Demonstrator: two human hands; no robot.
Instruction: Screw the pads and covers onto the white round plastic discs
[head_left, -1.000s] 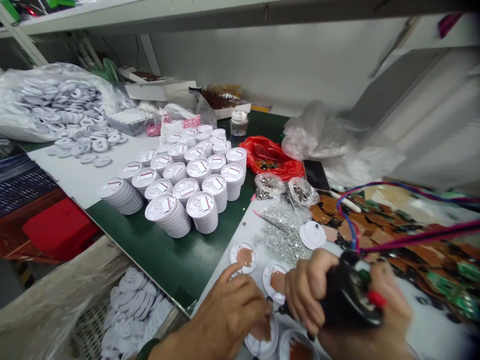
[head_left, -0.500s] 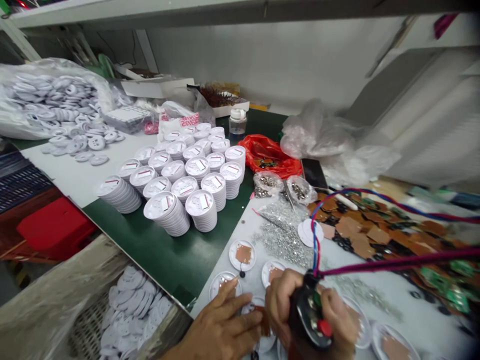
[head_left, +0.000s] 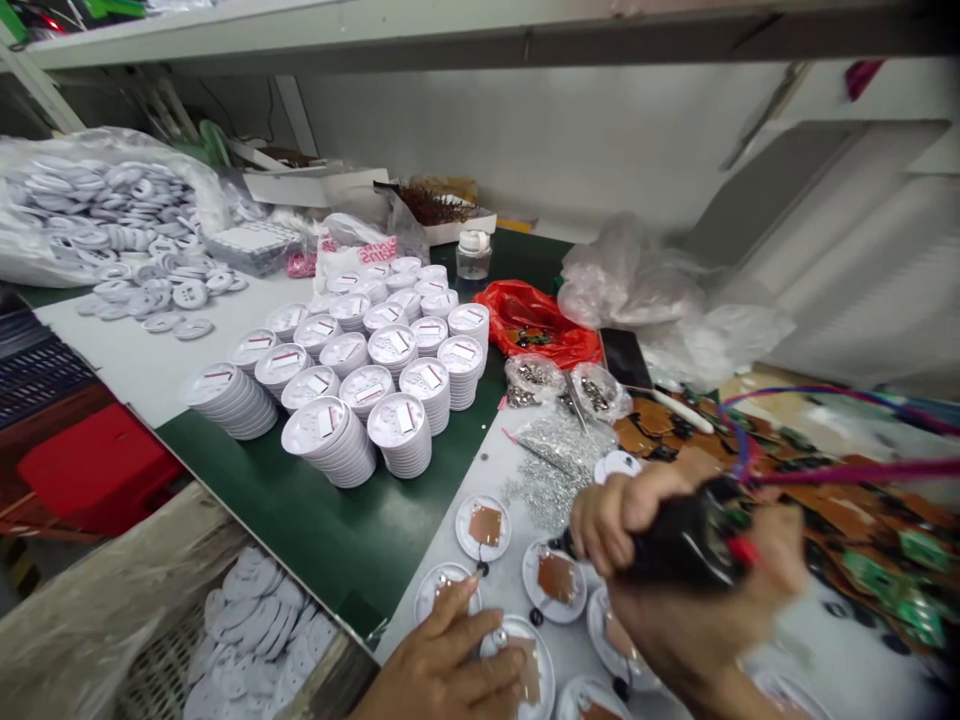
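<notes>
Left hand (head_left: 442, 660) low in frame, fingers (head_left: 487, 672) spread and pressing on a white disc (head_left: 547, 680) with a brown pad (head_left: 529, 670). Right hand (head_left: 675, 620) up beside it, fingers (head_left: 611, 515) clamped round a black corded tool (head_left: 682, 545), tip right at the rim of a second disc (head_left: 555, 605). Beyond, a heap of silver parts (head_left: 551, 470), green circuit boards (head_left: 919, 600) to the right, then stacks of discs (head_left: 401, 435) on the green bench (head_left: 300, 530), and a red bag (head_left: 536, 325).
</notes>
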